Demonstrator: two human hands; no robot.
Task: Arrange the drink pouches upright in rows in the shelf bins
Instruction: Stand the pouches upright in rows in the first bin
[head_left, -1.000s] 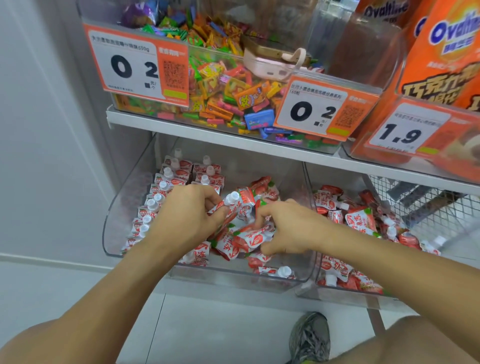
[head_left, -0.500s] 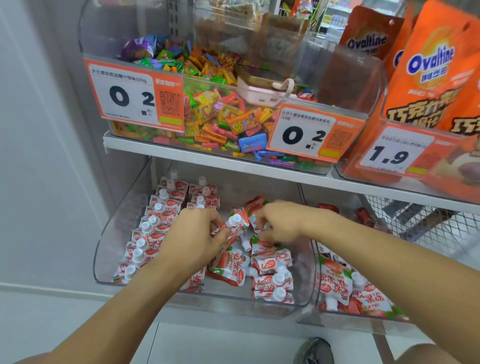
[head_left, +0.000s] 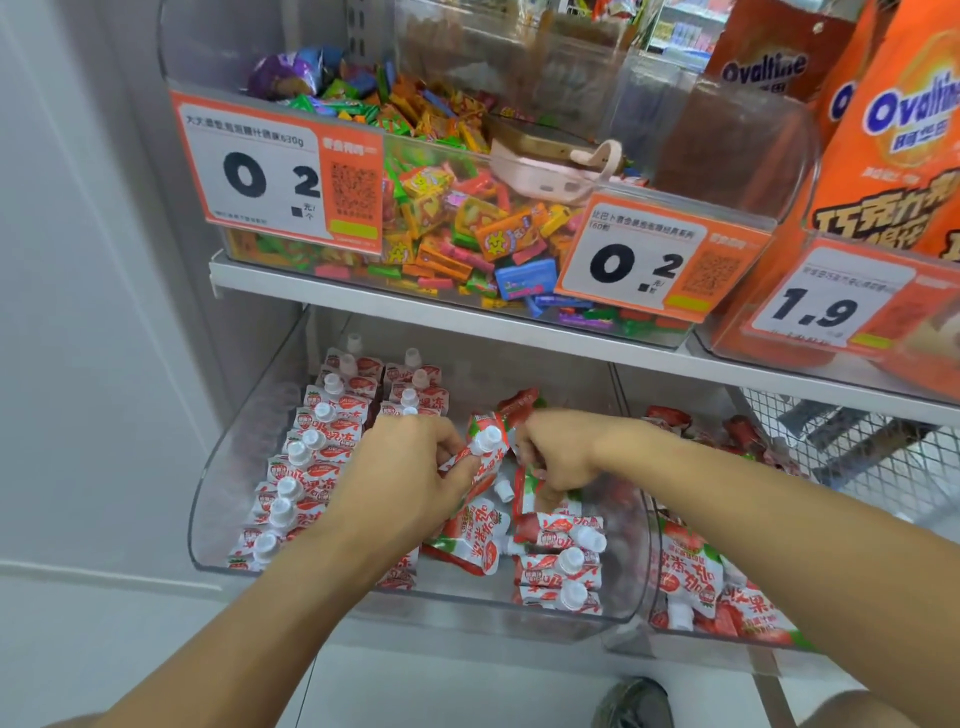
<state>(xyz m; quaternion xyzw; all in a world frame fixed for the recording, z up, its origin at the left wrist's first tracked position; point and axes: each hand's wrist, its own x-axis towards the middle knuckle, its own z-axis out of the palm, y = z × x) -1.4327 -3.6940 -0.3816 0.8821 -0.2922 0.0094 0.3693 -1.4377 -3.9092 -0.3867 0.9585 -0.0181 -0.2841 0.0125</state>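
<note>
Both hands work inside my clear left bin (head_left: 208, 499) on the lower shelf. My left hand (head_left: 400, 478) curls its fingers around one tilted drink pouch (head_left: 480, 457), white cap up and to the right. My right hand (head_left: 558, 454), just beside it, pinches another pouch (head_left: 522, 408) at the bin's middle. Along the bin's left side, upright pouches (head_left: 322, 447) stand in two rows, caps up. Loose pouches (head_left: 558, 564) lie flat at the front right. A second bin (head_left: 727, 639) to the right holds jumbled pouches. Above, a candy bin (head_left: 457, 228) carries price tags (head_left: 280, 166).
</note>
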